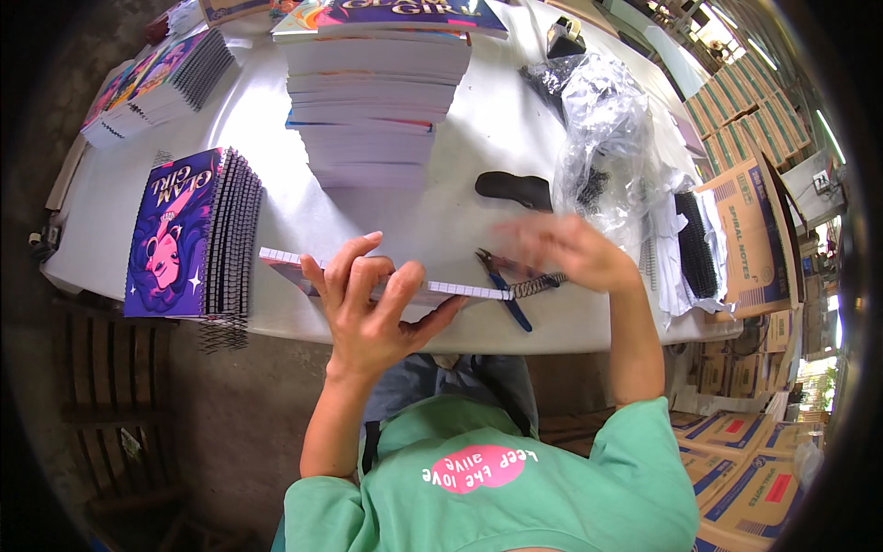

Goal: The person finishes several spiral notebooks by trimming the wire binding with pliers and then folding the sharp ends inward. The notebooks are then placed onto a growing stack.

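My left hand point(363, 294) grips a notebook point(469, 291), which stands tilted with its punched edge facing up. A dark spiral coil point(538, 283) sticks out from the right end of that edge. Beside the coil, my right hand point(575, 253) is smeared by motion, so its finger positions are unclear. Blue-handled cutting pliers point(504, 290) lie on the table just behind the notebook's right end, partly covered by the coil. Further back is a flat black object point(513, 189) whose kind I cannot make out.
A tall stack of unbound books point(368, 101) stands at the back. Coil-bound notebooks with purple covers point(175, 235) are piled at left, with more bound notebooks point(156, 87) behind. Clear plastic bags point(607, 129) and a box with black coils point(750, 239) are at right. The white table's point(589, 322) front edge is close.
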`<action>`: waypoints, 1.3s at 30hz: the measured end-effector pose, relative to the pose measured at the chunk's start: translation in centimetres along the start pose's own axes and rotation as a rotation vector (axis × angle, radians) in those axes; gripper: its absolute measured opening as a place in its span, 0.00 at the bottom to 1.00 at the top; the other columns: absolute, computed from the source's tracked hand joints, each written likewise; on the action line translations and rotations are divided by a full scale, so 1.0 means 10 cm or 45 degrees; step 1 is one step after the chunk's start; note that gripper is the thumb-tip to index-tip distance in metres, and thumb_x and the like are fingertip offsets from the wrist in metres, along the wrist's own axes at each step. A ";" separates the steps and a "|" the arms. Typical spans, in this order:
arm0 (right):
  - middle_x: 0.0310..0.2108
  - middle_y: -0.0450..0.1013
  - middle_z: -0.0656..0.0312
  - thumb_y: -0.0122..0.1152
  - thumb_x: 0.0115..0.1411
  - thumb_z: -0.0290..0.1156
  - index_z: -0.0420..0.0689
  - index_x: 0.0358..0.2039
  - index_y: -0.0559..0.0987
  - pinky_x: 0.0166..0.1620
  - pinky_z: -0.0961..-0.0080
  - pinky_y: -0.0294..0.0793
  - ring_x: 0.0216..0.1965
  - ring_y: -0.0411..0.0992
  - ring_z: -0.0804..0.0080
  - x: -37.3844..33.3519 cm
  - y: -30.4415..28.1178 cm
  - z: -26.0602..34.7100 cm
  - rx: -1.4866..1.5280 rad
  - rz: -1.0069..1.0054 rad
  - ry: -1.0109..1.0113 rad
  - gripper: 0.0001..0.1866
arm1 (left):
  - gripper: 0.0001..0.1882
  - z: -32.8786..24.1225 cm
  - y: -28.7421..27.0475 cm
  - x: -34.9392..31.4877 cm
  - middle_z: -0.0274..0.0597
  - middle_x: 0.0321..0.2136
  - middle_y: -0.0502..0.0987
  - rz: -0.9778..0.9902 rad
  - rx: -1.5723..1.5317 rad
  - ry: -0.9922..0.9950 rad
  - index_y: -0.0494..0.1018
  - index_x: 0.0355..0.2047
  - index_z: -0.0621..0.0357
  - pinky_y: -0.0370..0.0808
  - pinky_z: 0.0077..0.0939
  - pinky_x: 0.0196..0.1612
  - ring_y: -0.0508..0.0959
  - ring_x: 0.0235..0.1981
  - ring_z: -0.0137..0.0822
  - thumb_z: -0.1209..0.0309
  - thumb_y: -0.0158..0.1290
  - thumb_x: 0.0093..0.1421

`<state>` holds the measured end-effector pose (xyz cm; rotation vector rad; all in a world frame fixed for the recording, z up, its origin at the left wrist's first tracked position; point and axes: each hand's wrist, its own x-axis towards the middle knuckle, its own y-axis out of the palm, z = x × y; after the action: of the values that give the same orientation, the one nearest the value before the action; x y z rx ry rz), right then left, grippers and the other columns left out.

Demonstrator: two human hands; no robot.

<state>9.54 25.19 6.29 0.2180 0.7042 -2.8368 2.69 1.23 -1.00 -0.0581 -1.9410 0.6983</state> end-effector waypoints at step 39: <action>0.25 0.72 0.64 0.52 0.40 0.11 0.40 0.32 0.82 0.34 0.78 0.68 0.28 0.69 0.76 0.53 0.40 -0.01 0.663 -0.385 -0.569 0.19 | 0.40 0.09 -0.29 0.13 0.43 0.33 0.64 -0.055 0.054 -0.281 0.69 0.34 0.53 0.45 0.55 0.58 0.61 0.54 0.50 0.42 0.69 0.24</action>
<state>5.34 20.87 3.34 -0.4736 -0.1092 -3.1260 2.09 -1.09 1.22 0.0901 -2.1306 0.7422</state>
